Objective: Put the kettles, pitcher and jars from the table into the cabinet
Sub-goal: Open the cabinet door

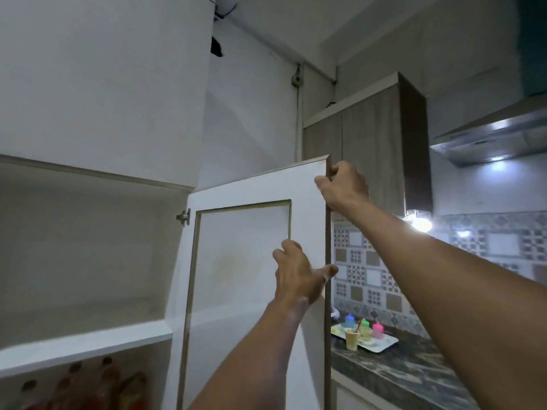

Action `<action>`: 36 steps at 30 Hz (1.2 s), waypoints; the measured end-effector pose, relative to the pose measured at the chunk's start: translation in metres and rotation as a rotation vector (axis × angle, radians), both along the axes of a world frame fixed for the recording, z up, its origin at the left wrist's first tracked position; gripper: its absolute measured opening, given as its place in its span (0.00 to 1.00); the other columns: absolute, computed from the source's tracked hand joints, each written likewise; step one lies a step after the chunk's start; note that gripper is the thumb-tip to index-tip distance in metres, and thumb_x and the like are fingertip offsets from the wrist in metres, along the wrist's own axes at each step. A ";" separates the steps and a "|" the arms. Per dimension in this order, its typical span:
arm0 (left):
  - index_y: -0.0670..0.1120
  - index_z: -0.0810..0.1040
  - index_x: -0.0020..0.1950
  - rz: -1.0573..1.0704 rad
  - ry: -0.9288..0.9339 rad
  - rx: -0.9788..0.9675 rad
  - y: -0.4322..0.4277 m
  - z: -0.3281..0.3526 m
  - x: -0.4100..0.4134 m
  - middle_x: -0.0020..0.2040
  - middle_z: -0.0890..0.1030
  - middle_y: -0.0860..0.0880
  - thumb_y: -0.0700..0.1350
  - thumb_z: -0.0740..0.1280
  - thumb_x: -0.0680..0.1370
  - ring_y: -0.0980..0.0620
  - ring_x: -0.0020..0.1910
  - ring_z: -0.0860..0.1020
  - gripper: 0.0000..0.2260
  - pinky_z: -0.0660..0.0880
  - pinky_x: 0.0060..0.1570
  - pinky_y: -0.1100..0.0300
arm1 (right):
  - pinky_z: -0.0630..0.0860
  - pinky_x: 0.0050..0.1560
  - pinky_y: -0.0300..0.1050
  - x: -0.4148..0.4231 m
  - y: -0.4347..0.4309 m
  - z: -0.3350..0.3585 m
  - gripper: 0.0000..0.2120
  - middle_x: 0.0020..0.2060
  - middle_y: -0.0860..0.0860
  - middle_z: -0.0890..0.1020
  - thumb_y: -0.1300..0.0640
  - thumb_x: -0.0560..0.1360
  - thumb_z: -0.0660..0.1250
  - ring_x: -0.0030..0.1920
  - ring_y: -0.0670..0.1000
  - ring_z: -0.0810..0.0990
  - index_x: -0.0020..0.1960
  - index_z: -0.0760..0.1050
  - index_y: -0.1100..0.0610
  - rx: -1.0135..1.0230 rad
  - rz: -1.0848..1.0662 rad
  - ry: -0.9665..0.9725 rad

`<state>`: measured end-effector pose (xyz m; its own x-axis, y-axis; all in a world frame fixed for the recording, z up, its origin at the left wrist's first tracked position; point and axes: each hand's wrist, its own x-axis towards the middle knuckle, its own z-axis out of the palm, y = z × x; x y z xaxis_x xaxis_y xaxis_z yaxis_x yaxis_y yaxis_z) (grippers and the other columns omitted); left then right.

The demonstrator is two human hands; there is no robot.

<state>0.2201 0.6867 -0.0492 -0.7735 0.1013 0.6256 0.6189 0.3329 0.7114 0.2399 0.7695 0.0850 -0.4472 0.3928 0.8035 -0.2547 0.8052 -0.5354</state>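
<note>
White cabinet (88, 247) open at left, blurred bottles (88, 389) under its shelf (83, 344), door (242, 247) upright, long axis vertical, swung out toward camera, left hand (299, 276) spread on inner face, thumb hooking free edge, right hand (343, 187) gripping top corner, dark marbled surface (399, 374) at right carrying tray (384, 344), lit hood (488, 134) above.

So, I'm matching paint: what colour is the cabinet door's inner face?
White: the cabinet door, seen in the head view.

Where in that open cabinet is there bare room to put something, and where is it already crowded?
The upper compartment is bare, between its top board and the white shelf, left of the hinge. Below that shelf, what look like bottles crowd the space. The left hand and right hand hold the door.
</note>
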 end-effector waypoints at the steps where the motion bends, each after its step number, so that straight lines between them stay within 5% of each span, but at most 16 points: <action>1: 0.46 0.61 0.66 0.000 -0.008 0.001 0.016 -0.001 -0.009 0.64 0.65 0.44 0.53 0.76 0.70 0.44 0.60 0.74 0.32 0.75 0.57 0.55 | 0.73 0.49 0.48 -0.011 0.017 0.000 0.13 0.52 0.57 0.83 0.51 0.77 0.66 0.52 0.60 0.80 0.56 0.77 0.59 -0.017 0.001 -0.005; 5: 0.44 0.57 0.72 -0.020 -0.014 0.004 0.064 -0.005 -0.041 0.70 0.61 0.44 0.50 0.77 0.71 0.44 0.69 0.69 0.38 0.72 0.62 0.58 | 0.70 0.45 0.47 -0.050 0.070 -0.002 0.12 0.50 0.58 0.83 0.52 0.78 0.66 0.48 0.60 0.80 0.52 0.78 0.61 -0.080 0.046 -0.018; 15: 0.43 0.55 0.73 -0.010 0.007 -0.046 0.083 -0.016 -0.070 0.71 0.60 0.44 0.58 0.77 0.67 0.47 0.70 0.63 0.45 0.65 0.57 0.64 | 0.73 0.46 0.47 -0.071 0.099 -0.014 0.11 0.49 0.56 0.83 0.51 0.78 0.66 0.47 0.57 0.79 0.53 0.77 0.58 -0.088 0.104 0.058; 19: 0.41 0.58 0.70 0.013 0.009 -0.115 0.067 -0.011 -0.059 0.68 0.62 0.43 0.55 0.77 0.68 0.48 0.64 0.66 0.41 0.66 0.55 0.62 | 0.74 0.46 0.48 -0.051 0.077 -0.014 0.07 0.45 0.52 0.81 0.55 0.78 0.67 0.50 0.58 0.81 0.50 0.74 0.58 -0.040 0.006 0.007; 21: 0.41 0.58 0.72 0.018 -0.017 -0.130 0.053 -0.007 -0.050 0.70 0.63 0.42 0.51 0.77 0.70 0.44 0.66 0.68 0.40 0.69 0.59 0.58 | 0.70 0.46 0.47 -0.036 0.058 -0.015 0.11 0.52 0.56 0.79 0.60 0.77 0.69 0.54 0.60 0.79 0.57 0.71 0.59 0.032 -0.114 -0.021; 24: 0.41 0.57 0.74 0.079 -0.022 -0.188 0.015 -0.007 -0.029 0.72 0.62 0.41 0.49 0.74 0.74 0.39 0.68 0.69 0.37 0.69 0.65 0.51 | 0.73 0.51 0.51 -0.011 0.022 -0.028 0.24 0.63 0.60 0.73 0.67 0.73 0.68 0.61 0.62 0.75 0.67 0.67 0.58 0.216 -0.271 0.041; 28: 0.39 0.60 0.72 0.296 0.025 -0.408 -0.069 -0.020 -0.004 0.70 0.64 0.39 0.51 0.67 0.78 0.36 0.67 0.69 0.29 0.69 0.64 0.46 | 0.73 0.53 0.54 0.003 -0.047 -0.056 0.19 0.62 0.58 0.75 0.65 0.75 0.63 0.61 0.62 0.74 0.65 0.70 0.58 0.371 -0.125 -0.082; 36: 0.41 0.67 0.67 0.750 -0.122 -0.465 -0.292 -0.058 0.018 0.66 0.68 0.39 0.53 0.64 0.79 0.37 0.65 0.70 0.22 0.69 0.63 0.43 | 0.76 0.59 0.55 -0.027 -0.252 -0.137 0.20 0.65 0.56 0.76 0.58 0.77 0.65 0.63 0.61 0.74 0.68 0.70 0.55 0.471 0.242 -0.330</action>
